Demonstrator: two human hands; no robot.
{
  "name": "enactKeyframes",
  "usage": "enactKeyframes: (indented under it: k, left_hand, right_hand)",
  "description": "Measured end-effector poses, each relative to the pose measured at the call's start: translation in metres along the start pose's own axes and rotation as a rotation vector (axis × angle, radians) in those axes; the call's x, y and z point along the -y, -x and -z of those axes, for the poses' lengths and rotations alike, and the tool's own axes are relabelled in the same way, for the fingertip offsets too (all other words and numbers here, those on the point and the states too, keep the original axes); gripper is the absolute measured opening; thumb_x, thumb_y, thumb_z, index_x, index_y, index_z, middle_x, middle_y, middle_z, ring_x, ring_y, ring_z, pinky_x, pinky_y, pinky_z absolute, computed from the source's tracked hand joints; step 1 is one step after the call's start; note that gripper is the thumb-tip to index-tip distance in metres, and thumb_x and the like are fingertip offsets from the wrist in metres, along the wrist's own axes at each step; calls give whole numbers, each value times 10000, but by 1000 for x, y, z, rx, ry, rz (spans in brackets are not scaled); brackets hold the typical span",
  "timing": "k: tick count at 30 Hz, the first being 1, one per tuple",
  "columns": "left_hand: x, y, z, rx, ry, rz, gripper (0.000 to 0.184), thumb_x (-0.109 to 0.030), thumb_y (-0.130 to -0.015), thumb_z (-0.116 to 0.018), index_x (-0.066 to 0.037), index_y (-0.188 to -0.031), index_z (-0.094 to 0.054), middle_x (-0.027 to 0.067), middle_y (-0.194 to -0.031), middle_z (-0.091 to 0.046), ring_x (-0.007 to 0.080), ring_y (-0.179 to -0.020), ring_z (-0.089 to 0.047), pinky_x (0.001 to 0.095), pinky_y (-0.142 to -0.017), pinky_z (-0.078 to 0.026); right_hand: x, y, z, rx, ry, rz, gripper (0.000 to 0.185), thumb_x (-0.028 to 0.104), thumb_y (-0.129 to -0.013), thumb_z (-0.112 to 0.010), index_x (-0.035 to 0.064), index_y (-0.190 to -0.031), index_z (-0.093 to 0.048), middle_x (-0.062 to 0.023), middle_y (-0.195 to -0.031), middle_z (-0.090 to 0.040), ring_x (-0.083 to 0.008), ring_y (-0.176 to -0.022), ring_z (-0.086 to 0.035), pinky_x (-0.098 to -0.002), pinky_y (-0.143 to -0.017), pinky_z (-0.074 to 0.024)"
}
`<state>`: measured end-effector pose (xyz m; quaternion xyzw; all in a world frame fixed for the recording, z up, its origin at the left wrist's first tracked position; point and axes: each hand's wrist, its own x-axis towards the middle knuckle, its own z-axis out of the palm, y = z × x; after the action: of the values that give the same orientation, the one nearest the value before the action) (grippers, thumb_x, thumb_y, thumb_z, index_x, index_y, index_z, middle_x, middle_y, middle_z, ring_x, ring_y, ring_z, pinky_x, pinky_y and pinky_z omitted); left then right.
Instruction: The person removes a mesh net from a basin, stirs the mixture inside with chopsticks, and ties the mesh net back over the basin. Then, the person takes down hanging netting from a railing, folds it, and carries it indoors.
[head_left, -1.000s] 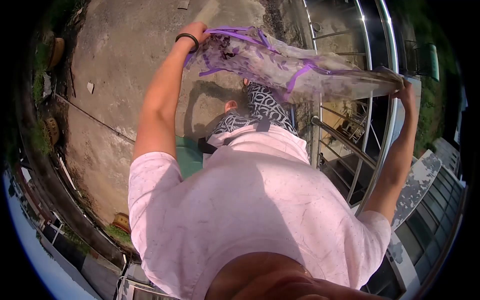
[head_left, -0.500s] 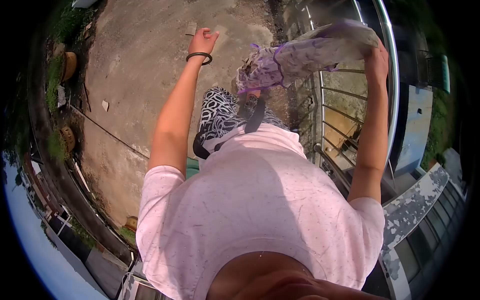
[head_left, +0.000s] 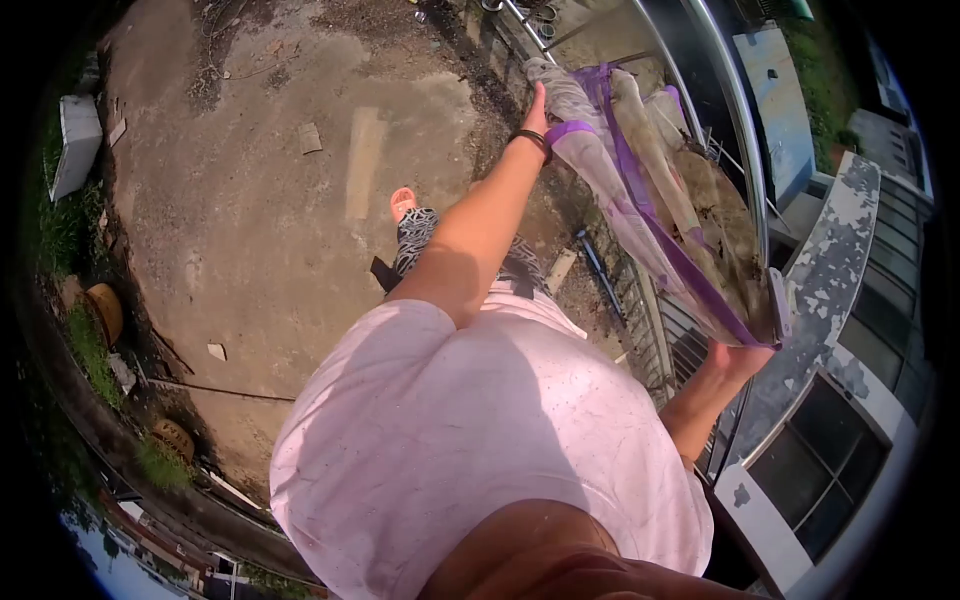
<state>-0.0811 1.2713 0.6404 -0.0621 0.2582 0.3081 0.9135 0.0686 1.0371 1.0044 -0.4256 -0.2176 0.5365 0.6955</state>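
A long, sheer grey-white cloth with flat purple ribbon trim and a brown-stained stretch point(head_left: 640, 190) lies ahead and to the right of the body, spanning the space between the two hands beside a shiny tubular steel railing point(head_left: 745, 120). Its long axis runs slantwise, from the far left end, by the left hand point(head_left: 538, 112), to the near right end, at the right hand point(head_left: 738, 360). The left arm reaches across the front of the body; its hand touches the far end, thumb side showing, but the fingers are hidden, so whether they grip cannot be told. The right hand, nearer the torso, grasps the near edge from below, its fingertips behind the fabric. Whether the cloth touches the railing is unclear.
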Motion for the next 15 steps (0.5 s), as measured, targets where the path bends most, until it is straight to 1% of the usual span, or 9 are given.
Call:
enactKeyframes:
  k: [1,4,5,7,8,10,12,14,15]
  left_hand:
    - [-1,19,-31,-54,91,-10,833,-695,-845,-473,-19,-1331,-461,199,-1267,-565,334,-1127,-576,471,-977,-447]
    - [26,-35,-16,-46,-44,15,553,-405,-801,-712,-30,-1176,-554,165,-1090,-638,320,-933,-635,474,-869,-507]
    - [38,-55,-12,-137,45,16,339,-154,-771,-694,4,-1053,-591,153,-952,-659,318,-865,-651,471,-792,-534]
    - [48,-52,-24,-123,-17,-5,282,-93,-760,-661,21,-1010,-598,140,-887,-654,306,-813,-656,461,-742,-541]
    - [48,-43,-33,-116,-46,-24,255,-63,-754,-645,29,-989,-602,133,-854,-652,300,-788,-659,456,-717,-545]
    - [56,-15,-52,-115,-522,-257,253,-49,-722,-643,57,-951,-622,110,-823,-668,230,-765,-661,389,-690,-528]
    - [66,10,-57,28,-888,-510,300,-83,-724,-653,72,-978,-617,139,-835,-677,252,-773,-664,377,-713,-514]
    - [75,40,-71,87,-1194,-660,296,-138,-733,-653,58,-953,-624,175,-830,-673,303,-780,-663,404,-723,-510]
    - [78,54,-79,112,-1341,-736,297,-165,-737,-652,51,-940,-628,193,-828,-671,329,-784,-662,418,-728,-509]
  right_hand:
    - [16,19,12,-70,88,123,444,284,-938,-505,-40,-1240,-539,-226,-1267,-556,-398,-1164,-538,-546,-1000,-426]
    - [40,56,33,76,397,345,460,303,-917,-565,-23,-1240,-547,-200,-1238,-581,-363,-1121,-575,-507,-970,-459]
    - [52,73,65,-224,498,224,482,317,-907,-585,-18,-1250,-540,-189,-1231,-586,-349,-1105,-585,-492,-955,-470]
    - [77,105,167,-808,650,-32,529,343,-888,-624,-8,-1270,-525,-166,-1218,-596,-319,-1073,-606,-461,-926,-492]
    - [79,110,207,-626,493,-231,518,240,-865,-629,-25,-1290,-496,-141,-1210,-600,-289,-1035,-624,-430,-892,-509]
    - [49,97,233,-528,1428,-433,483,21,-841,-571,6,-1314,-477,-143,-1265,-553,-262,-1082,-592,-326,-909,-492]
    - [11,73,259,-457,2195,-745,574,-43,-810,-534,36,-1371,-436,-150,-1328,-517,-275,-1194,-534,-322,-954,-467]
    - [-35,4,197,-244,1242,-204,639,1,-829,-584,106,-1429,-392,-114,-1453,-402,-265,-1327,-408,-386,-1009,-430]
    - [-63,-36,162,-248,1109,-102,604,86,-870,-625,110,-1429,-397,-112,-1456,-400,-253,-1323,-413,-386,-1014,-417]
